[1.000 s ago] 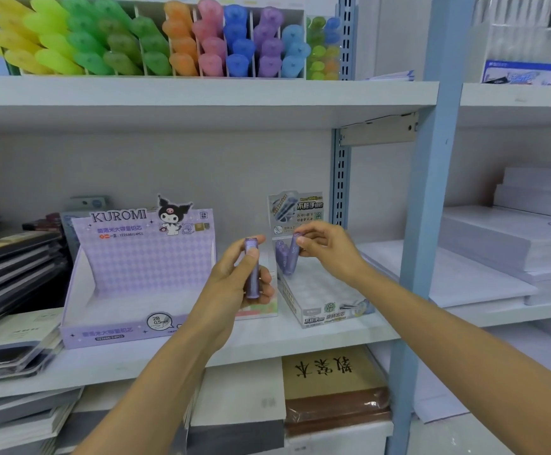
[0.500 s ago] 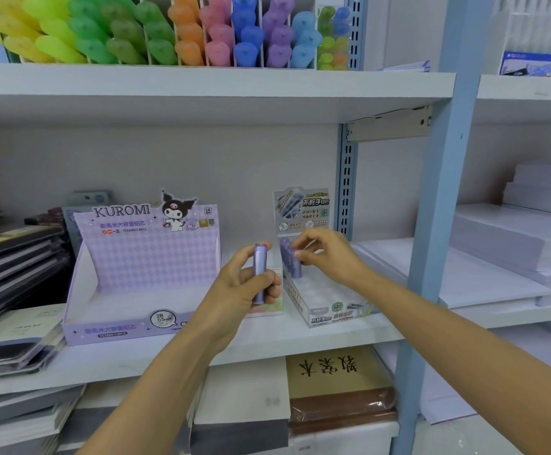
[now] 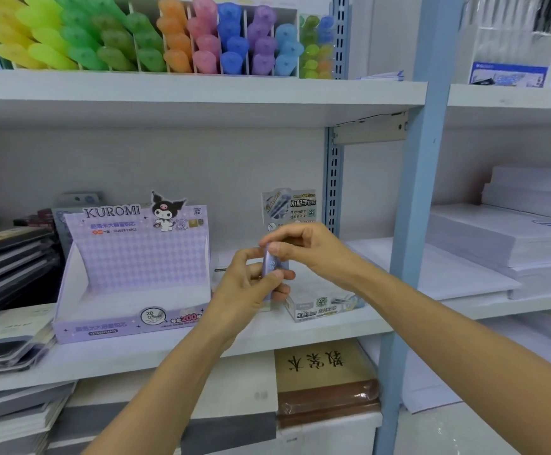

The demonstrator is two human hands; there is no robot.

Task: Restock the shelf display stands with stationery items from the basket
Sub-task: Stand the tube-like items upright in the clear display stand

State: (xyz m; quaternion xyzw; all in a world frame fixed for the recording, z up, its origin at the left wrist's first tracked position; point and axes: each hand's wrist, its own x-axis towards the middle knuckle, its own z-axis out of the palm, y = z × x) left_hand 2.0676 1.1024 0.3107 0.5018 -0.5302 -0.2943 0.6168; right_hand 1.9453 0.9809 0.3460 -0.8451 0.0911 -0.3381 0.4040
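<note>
Right now your left hand (image 3: 247, 293) grips a small lilac tube (image 3: 270, 269) at the centre of the frame, with thumb and fingers curled round its lower half. The tube stands nearly upright, a translucent purple with pale print on its side. Your right hand (image 3: 310, 247) reaches in from the right with fingers curled, and its fingertips pinch the tube's top end. You cannot tell whether more purple is tucked behind that hand. You hold the tube just in front of the small white display box (image 3: 328, 308), which sits at the front edge of the middle shelf (image 3: 169, 351). The box's header card rises behind your right knuckles. Left of centre stands the purple Kuromi display stand (image 3: 129, 284), with a high back panel, a low front lip and a tray floor that shows plain white. The upper shelf (image 3: 201, 103) hangs well above both hands. The blue upright post (image 3: 412, 224) runs top to bottom close beside your right forearm. Dark notebook stacks (image 3: 11, 257) crowd the left edge, and white paper stacks (image 3: 497, 241) fill the right.
</note>
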